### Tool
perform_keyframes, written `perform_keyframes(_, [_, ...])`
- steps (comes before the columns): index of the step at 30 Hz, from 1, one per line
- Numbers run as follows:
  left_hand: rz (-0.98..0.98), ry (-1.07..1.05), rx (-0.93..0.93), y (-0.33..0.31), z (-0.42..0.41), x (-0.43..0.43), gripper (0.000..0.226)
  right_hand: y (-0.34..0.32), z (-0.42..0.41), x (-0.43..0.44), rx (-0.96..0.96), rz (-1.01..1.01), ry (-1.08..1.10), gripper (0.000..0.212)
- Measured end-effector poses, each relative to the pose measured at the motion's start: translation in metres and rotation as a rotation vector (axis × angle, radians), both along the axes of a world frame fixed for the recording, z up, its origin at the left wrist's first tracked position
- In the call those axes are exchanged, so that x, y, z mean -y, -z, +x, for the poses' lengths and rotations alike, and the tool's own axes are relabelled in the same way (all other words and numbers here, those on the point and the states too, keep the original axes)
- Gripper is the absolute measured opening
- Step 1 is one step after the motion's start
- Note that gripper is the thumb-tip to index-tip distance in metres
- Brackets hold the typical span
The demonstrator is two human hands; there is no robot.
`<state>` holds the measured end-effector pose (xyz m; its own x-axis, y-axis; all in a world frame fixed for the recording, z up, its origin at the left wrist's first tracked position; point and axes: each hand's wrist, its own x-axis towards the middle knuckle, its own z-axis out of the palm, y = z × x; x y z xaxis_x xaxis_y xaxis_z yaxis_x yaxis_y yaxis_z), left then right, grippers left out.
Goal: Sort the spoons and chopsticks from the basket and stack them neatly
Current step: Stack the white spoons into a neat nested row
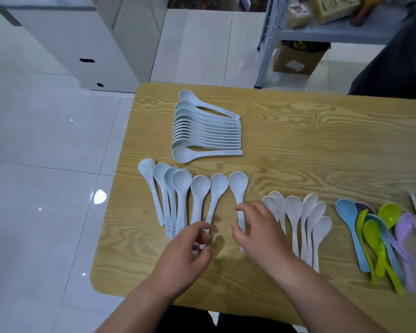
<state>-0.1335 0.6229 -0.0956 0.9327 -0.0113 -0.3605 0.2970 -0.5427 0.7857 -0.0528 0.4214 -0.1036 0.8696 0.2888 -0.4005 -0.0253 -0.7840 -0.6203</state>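
Head view: the right hand (259,231) hovers, fingers spread and relaxed, over the handle of a lone pale spoon (238,183). The left hand (190,251) curls at the handles of the spoon row (181,188) just left of it — whether it pinches one is too blurred to tell. A careless sweep could push that row toward the table edge (123,224) beyond the left hand. The nested stack (207,133) ahead of both hands could slide apart if bumped.

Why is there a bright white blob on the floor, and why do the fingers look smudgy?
In the head view, the blob is light glaring off the glossy floor; the fingers of the left hand look smeared, likely motion blur; the table edge bows from the wide lens.
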Motion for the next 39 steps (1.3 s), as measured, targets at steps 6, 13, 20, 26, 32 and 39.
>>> perform_keyframes(6, [0.275, 0.113, 0.041, 0.0, 0.05, -0.029, 0.046, 0.008, -0.003, -0.032, 0.016, -0.278, 0.013, 0.055])
perform_keyframes(13, [0.709, 0.467, 0.378, 0.013, 0.144, -0.046, 0.041, 0.003, -0.024, -0.045, -0.169, -0.22, 0.322, 0.048])
perform_keyframes(20, [0.983, 0.666, 0.334, 0.022, 0.163, -0.042, 0.019, 0.004, -0.041, -0.073, -0.066, -0.04, 0.52, 0.036])
perform_keyframes(26, [0.539, 0.493, 0.226, 0.008, 0.142, -0.052, 0.022, 0.021, -0.036, -0.091, -0.173, -0.054, 0.521, 0.043])
perform_keyframes(32, [0.043, 0.197, 0.023, -0.025, 0.097, -0.075, 0.021, 0.014, -0.032, -0.09, -0.166, -0.176, 0.425, 0.027])
perform_keyframes(39, [-0.504, -0.348, -0.263, -0.044, 0.048, -0.101, 0.025, -0.021, -0.048, -0.064, -0.081, -0.109, 0.415, 0.006])
